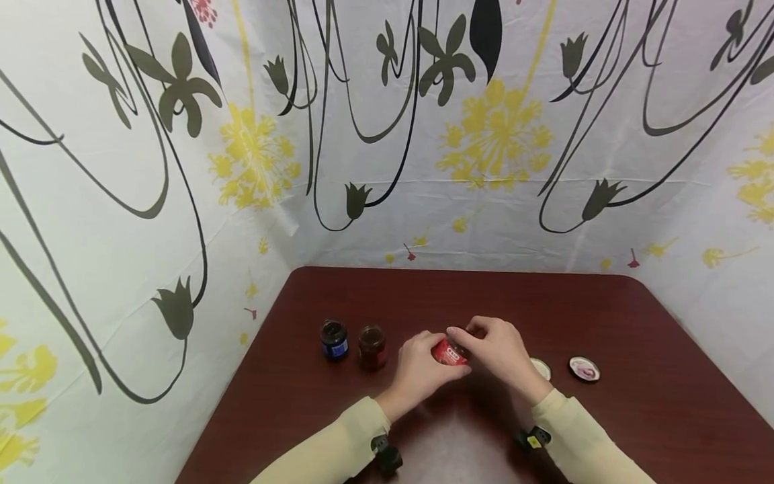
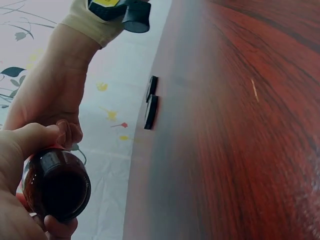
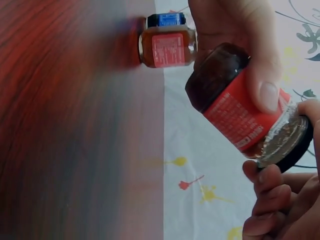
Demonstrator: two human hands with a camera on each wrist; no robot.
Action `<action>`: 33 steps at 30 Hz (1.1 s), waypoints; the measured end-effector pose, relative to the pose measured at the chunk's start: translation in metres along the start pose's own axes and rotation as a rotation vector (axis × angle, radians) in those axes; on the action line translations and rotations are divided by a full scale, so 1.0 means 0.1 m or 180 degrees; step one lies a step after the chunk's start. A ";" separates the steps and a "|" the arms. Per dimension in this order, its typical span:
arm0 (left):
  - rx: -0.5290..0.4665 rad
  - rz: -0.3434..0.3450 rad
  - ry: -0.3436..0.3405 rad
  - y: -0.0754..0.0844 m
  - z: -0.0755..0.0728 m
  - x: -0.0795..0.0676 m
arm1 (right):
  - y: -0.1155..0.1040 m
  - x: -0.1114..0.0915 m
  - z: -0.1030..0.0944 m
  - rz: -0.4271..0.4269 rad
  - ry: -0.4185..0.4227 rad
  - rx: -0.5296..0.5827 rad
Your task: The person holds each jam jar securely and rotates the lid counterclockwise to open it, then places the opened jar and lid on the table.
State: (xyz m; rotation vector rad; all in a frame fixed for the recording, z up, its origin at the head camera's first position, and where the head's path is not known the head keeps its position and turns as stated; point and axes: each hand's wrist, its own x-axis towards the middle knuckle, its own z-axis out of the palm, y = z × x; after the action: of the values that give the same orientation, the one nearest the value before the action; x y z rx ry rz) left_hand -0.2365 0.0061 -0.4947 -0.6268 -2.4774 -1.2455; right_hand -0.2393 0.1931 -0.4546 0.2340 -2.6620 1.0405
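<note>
A dark glass jar with a red label is held tilted above the table. My left hand grips it round the body, its thumb lying along the label in the right wrist view. On the jar's mouth end sits a black lid, and the fingers of my right hand hold it by the edge. Silvery torn wrapping clings to the glass just below the lid. From the left wrist, the jar's dark base faces the camera.
Left of my hands stand two lidless jars, a small blue-labelled one and a brown one with a red label. Two loose lids lie to the right, one upturned, the other partly behind my right wrist. Patterned cloth hangs behind the table.
</note>
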 end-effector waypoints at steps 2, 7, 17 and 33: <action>0.0005 -0.0029 -0.0043 0.00 -0.01 0.01 | 0.00 -0.01 0.01 -0.0029 0.0040 0.0063; -0.0030 -0.0147 -0.0144 0.01 -0.04 0.00 | -0.01 -0.04 0.04 -0.0094 0.0158 0.0177; -0.0104 -0.0110 -0.0209 0.00 -0.07 0.00 | 0.03 -0.08 0.11 -0.0133 0.0228 0.0437; -0.0107 -0.0120 -0.0212 0.03 -0.11 0.00 | 0.05 -0.09 0.14 -0.0266 0.0274 0.0544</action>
State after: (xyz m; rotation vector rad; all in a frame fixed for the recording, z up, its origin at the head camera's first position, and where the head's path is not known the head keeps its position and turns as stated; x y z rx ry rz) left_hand -0.2345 -0.0017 -0.4861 -0.6431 -2.5383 -1.3028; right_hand -0.2351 0.1876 -0.4706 0.3242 -2.4669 1.2234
